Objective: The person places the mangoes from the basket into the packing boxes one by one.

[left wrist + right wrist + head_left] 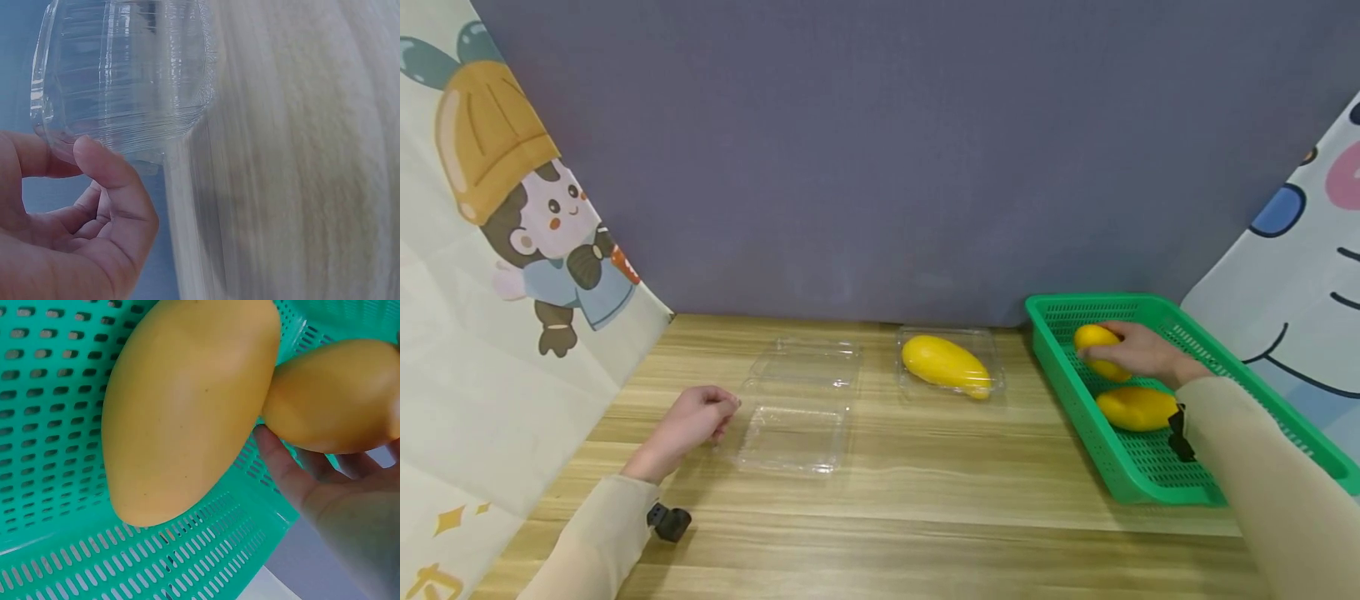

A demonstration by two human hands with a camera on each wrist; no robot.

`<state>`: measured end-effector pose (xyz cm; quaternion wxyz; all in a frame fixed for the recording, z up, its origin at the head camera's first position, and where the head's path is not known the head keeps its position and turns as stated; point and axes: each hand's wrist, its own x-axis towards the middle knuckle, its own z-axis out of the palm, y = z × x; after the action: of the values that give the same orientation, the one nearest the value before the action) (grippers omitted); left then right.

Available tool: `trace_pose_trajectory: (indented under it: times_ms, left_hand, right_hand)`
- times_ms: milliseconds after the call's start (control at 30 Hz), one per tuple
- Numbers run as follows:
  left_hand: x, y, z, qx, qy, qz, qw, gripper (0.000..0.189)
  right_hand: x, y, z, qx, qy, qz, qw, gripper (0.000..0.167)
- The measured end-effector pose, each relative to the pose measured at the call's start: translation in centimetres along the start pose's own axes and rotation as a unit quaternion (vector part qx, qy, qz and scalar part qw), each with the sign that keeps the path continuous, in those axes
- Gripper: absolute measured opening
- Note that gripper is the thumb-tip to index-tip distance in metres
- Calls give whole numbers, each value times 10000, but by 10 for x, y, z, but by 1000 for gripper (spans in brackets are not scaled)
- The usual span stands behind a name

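Note:
My left hand point(696, 415) pinches the left edge of an open clear plastic clamshell box point(793, 440) between thumb and index finger; the left wrist view shows the thumb point(103, 162) against the box's rim. The box lies on the table with its lid folded back toward the wall. Over at the right, my right hand point(1138, 350) grips a yellow mango point(1097, 340) inside the green basket point(1075, 408). Its fingers curl round the mango's far side and are partly hidden. A second, larger-looking mango point(187, 412) lies beside it in the basket, under my wrist.
Another clear box point(996, 346) containing a yellow mango point(943, 362) sits near the back of the wooden table point(880, 533). A grey wall panel point(880, 167) rises behind, and printed cartoon sheets point(482, 333) stand at both sides.

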<state>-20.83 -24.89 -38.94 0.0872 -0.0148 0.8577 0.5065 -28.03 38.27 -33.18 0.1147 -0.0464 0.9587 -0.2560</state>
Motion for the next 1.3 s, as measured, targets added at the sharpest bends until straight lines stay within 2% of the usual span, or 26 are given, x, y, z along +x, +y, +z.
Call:
trace_pose_trajectory:
  times_ms: [133, 267, 633, 867, 1100, 1300]
  left_hand:
    - [-1, -1, 1, 13, -20, -1, 10000, 32]
    - [-1, -1, 2, 12, -5, -14, 10000, 32]
    - [-1, -1, 4, -72, 7, -26, 10000, 31]
    - [0, -1, 5, -156, 14, -98, 9998, 32]
    - [0, 0, 8, -156, 40, -97, 9998, 31]
    - [-1, 1, 10, -186, 38, -71, 9998, 30]
  right_hand:
    - [-2, -1, -1, 202, 30, 35, 9998, 78]
    - [-4, -3, -3, 219, 105, 31, 9997, 80]
    - [-7, -15, -9, 226, 193, -111, 9995, 71]
    - [-7, -29, -15, 236, 226, -206, 9993, 70]
    - [-9, -48, -19, 74, 256, -201, 9994, 78]
    - [-10, -63, -19, -29, 348, -344, 9988, 71]
